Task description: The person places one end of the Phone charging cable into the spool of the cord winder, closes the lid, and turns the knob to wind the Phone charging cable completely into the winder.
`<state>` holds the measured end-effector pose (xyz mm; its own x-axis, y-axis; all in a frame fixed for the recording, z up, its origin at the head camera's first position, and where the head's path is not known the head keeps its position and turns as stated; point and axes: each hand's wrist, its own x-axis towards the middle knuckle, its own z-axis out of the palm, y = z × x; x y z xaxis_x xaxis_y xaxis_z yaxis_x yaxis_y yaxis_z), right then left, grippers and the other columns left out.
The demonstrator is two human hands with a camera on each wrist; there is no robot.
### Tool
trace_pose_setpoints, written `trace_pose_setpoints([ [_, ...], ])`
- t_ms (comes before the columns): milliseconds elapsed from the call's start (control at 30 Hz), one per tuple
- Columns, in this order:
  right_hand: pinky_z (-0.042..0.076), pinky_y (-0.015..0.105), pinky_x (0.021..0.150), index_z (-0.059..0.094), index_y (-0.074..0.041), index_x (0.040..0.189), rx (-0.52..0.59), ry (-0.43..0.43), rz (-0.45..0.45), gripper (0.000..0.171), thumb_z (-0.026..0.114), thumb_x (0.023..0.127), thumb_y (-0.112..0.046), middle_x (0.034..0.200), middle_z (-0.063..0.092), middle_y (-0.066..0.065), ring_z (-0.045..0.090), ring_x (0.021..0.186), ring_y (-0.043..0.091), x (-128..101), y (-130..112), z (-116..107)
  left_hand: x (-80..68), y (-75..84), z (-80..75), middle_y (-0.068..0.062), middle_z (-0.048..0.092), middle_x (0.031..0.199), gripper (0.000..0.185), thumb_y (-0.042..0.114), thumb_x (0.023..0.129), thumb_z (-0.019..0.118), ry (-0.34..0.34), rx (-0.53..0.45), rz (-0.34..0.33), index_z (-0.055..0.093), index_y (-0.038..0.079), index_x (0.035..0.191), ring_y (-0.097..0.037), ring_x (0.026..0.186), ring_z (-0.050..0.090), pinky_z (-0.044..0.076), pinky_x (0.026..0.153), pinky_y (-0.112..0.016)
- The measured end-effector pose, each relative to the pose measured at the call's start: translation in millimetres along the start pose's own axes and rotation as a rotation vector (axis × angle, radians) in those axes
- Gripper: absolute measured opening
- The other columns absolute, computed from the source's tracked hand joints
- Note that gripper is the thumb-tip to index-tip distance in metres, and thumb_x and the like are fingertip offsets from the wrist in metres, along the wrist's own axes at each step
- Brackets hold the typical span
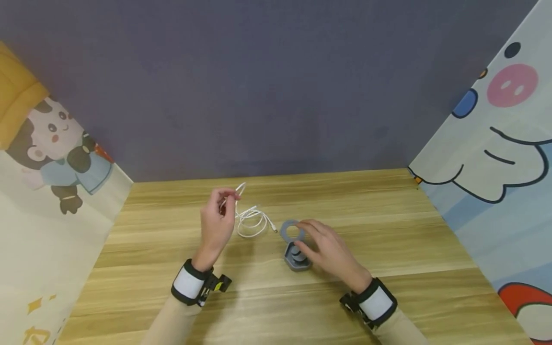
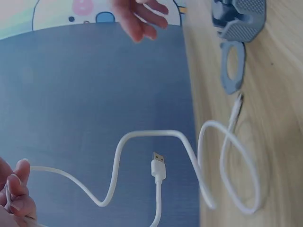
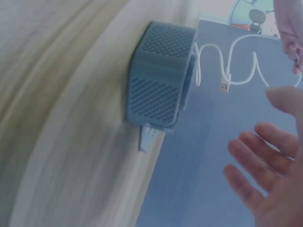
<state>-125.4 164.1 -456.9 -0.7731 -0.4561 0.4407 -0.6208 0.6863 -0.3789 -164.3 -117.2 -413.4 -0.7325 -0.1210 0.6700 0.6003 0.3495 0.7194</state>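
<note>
Wooden tabletop (image 1: 276, 306) — backdrop (image 1: 267, 91) — cartoon panels (image 1: 496, 163)

left hand (image 1: 217, 221) pinching, right hand (image 1: 326, 247) fingers spread

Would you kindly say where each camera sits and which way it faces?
On the head: faces forward and down at the wooden tabletop; left hand and right hand show.
On the left wrist: faces the white USB cable; both hands show.
On the right wrist: faces the gray textured block; both hands show.
Both wrist views share the cable.
</note>
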Motion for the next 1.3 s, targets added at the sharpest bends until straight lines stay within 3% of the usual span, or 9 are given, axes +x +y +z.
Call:
trace_pose_setpoints([
  [333,0.056,0.044,0.099,0.061,-0.006,0.140,0.183,0.130,-0.049,0.047,0.075,0.095,-0.016,0.129,0.068,0.008,0.064,0.118,0.023,23.2,-18.0,-6.4,4.2,27.3,-6.5,-0.020,0.073,0.086,0.012,-0.013,0.097,0.053,0.005,-0.064,0.134,0.062,-0.006,0.102,0.000,0.050,0.032,0.024,0.043,-0.017],
  [467,0.055,0.041,0.101,0.066,-0.005,0.134,0.246,0.155,-0.125,0.045,0.078,0.091,-0.013,0.128,0.069,0.008,0.065,0.118,0.024,35.5,-28.4,-5.4,4.6,37.8,-7.4,-0.019,0.072,0.086,0.013,-0.013,0.097,0.051,0.012,-0.081,0.160,0.062,-0.006,0.101,-0.001,0.052,0.033,0.024,0.046,-0.017],
  [600,0.057,0.038,0.098,0.069,-0.003,0.126,0.234,0.190,-0.223,0.043,0.082,0.086,-0.009,0.121,0.071,0.010,0.066,0.113,0.025,43.5,-36.2,1.3,4.2,47.8,-6.9,-0.019,0.072,0.086,0.012,-0.014,0.096,0.050,0.028,-0.119,0.186,0.061,-0.008,0.098,-0.002,0.051,0.034,0.025,0.045,-0.017],
  [767,0.058,0.035,0.096,0.073,-0.003,0.116,0.257,0.233,-0.262,0.035,0.083,0.083,-0.005,0.115,0.072,0.009,0.068,0.107,0.024,47.3,-44.2,8.8,3.7,57.9,-6.6,-0.021,0.071,0.086,0.010,-0.013,0.096,0.049,0.051,-0.146,0.227,0.059,-0.010,0.097,-0.003,0.050,0.035,0.026,0.044,-0.015],
  [967,0.058,0.033,0.093,0.072,-0.006,0.102,0.380,0.214,-0.203,0.014,0.077,0.089,-0.001,0.106,0.073,0.007,0.068,0.102,0.022,44.0,-47.6,11.8,3.5,64.4,-8.5,-0.023,0.070,0.086,0.009,-0.011,0.097,0.049,0.095,-0.189,0.246,0.058,-0.013,0.097,-0.004,0.048,0.034,0.026,0.042,-0.014],
  [1133,0.057,0.028,0.085,0.069,-0.002,0.100,0.635,0.161,-0.073,0.004,0.068,0.097,-0.001,0.102,0.072,0.010,0.066,0.095,0.017,37.5,-46.7,3.7,6.4,63.7,-18.0,-0.015,0.071,0.087,0.010,-0.013,0.097,0.049,0.139,-0.180,0.251,0.058,-0.014,0.098,-0.004,0.045,0.029,0.024,0.041,-0.014],
  [1300,0.058,0.022,0.086,0.061,0.013,0.104,0.952,0.158,0.078,0.011,0.060,0.100,0.003,0.100,0.072,0.006,0.068,0.094,0.009,31.6,-43.8,-14.5,11.3,59.3,-36.4,0.001,0.073,0.095,0.010,-0.014,0.098,0.047,0.194,-0.148,0.222,0.057,-0.017,0.100,-0.005,0.044,0.026,0.022,0.041,-0.015],
])
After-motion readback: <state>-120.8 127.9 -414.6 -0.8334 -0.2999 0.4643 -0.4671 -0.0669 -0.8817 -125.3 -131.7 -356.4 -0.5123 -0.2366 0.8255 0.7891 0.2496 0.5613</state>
